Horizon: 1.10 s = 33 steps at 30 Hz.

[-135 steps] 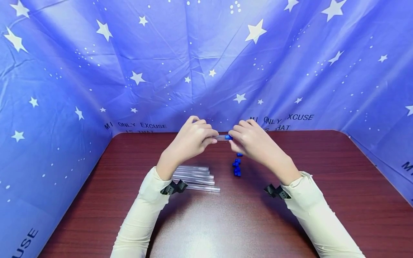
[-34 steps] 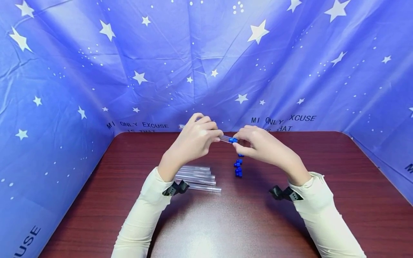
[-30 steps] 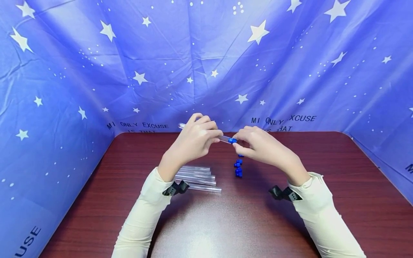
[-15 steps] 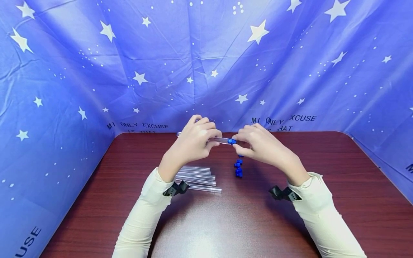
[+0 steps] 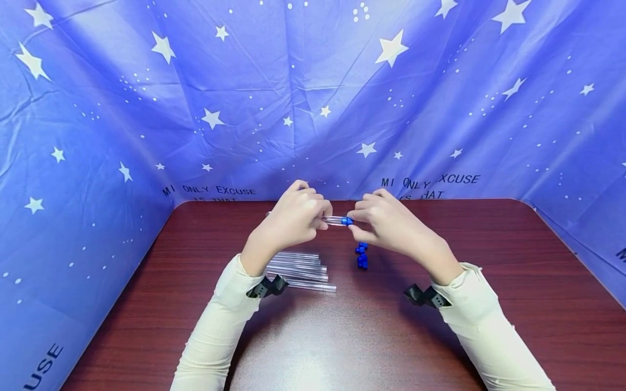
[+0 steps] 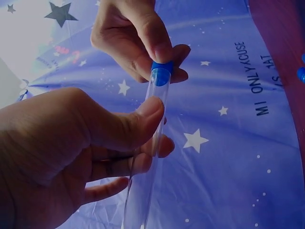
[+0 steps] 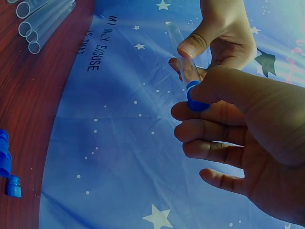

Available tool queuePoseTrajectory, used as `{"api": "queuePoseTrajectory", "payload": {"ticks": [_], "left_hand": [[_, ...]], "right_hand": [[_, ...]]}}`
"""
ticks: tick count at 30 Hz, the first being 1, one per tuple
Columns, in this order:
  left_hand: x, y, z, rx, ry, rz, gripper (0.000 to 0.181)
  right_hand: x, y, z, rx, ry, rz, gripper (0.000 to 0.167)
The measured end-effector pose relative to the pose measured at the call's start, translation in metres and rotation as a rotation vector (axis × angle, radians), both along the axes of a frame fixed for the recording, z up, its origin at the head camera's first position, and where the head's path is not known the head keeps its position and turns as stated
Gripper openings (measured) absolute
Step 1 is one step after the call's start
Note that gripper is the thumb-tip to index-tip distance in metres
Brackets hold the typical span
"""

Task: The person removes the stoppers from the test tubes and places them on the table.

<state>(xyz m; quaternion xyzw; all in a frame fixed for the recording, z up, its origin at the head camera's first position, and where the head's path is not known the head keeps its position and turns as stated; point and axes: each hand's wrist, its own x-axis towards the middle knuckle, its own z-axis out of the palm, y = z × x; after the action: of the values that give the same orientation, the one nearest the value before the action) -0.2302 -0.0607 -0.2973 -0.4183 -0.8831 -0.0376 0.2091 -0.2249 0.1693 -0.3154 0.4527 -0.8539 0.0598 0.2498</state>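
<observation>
My left hand [image 5: 295,213] grips a clear test tube [image 6: 143,191] between thumb and fingers, above the far part of the table. A blue cap [image 7: 194,98] sits in the tube's mouth, its plug showing through the clear wall in the left wrist view. Thumb and forefinger of my right hand [image 5: 386,222] pinch that cap from the right. In the head view the tube lies nearly level between both hands, and much of it is hidden behind the left one. The right hand's other fingers are spread loosely in the right wrist view.
Several clear test tubes [image 5: 298,269] lie side by side on the dark red wooden table [image 5: 401,347], near my left wrist. Several loose blue caps [image 5: 362,262] lie below my right hand. A blue star-printed curtain [image 5: 313,81] hangs behind and beside the table.
Over the last second both hands have come slightly lower and the tube has turned from slanting to nearly level. The right fingers have closed further over the cap.
</observation>
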Motion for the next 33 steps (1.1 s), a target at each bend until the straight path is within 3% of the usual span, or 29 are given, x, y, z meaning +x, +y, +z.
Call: {"api": "queuePoseTrajectory", "payload": {"ticks": [7,25,33], "left_hand": [[0.0012,0.0007,-0.0002,-0.012,0.085,-0.009,0.008],[0.0015,-0.0020,0.0024,-0.022,0.088,0.008,0.017],[0.0010,-0.0060,0.0039,0.023,0.070,-0.002,0.013]], "right_hand": [[-0.0013,-0.0013,-0.0020,-0.021,0.069,0.026,0.016],[-0.0005,-0.0041,-0.0004,-0.075,0.261,0.031,0.011],[0.0025,-0.0032,0.0010,-0.106,0.214,0.004,0.009]]}}
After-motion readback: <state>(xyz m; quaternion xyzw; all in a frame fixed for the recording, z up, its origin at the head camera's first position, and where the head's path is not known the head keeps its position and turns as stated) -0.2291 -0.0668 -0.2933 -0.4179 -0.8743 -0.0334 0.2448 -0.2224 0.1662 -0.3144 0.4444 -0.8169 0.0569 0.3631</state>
